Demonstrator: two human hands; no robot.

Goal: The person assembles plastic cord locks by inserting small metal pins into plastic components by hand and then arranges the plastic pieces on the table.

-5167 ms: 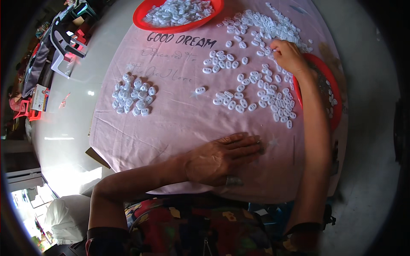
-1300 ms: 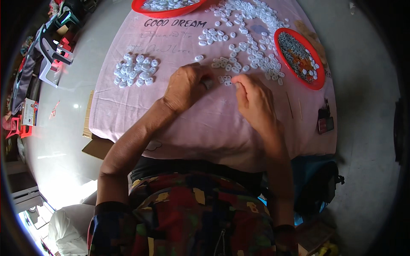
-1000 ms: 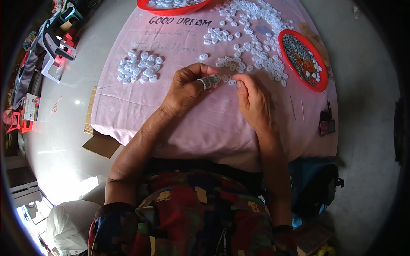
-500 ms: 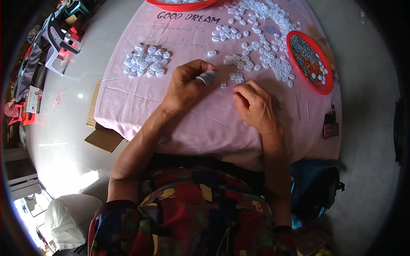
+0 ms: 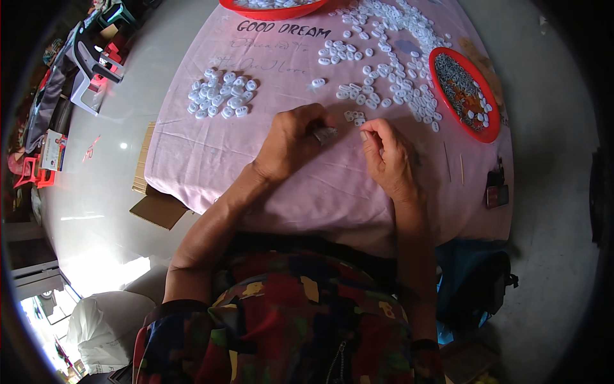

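Observation:
My left hand (image 5: 291, 144) is curled above the pink cloth, thumb and fingers drawn together. A greyish wrap (image 5: 325, 134) covers one of its digits; anything pinched there is too small to make out. To its right, my right hand (image 5: 389, 157) has thumb and forefinger closed together, and what lies between them cannot be seen. Just beyond the right fingertips sits a small cluster of white plastic pieces with holes (image 5: 354, 116). A single oval white piece (image 5: 318, 82) lies past my left hand.
A heap of white oval pieces (image 5: 220, 93) is at the left; many more (image 5: 409, 83) spread toward the far right. A red tray (image 5: 437, 83) holds small metal parts and white pieces. Another red basin (image 5: 275, 13) stands at the far edge. Two thin sticks (image 5: 462, 169) lie at the right.
My left hand has moved right and slightly nearer to me. The single small white piece beside it no longer shows. My right hand has shifted slightly right, its thumb and forefinger now together.

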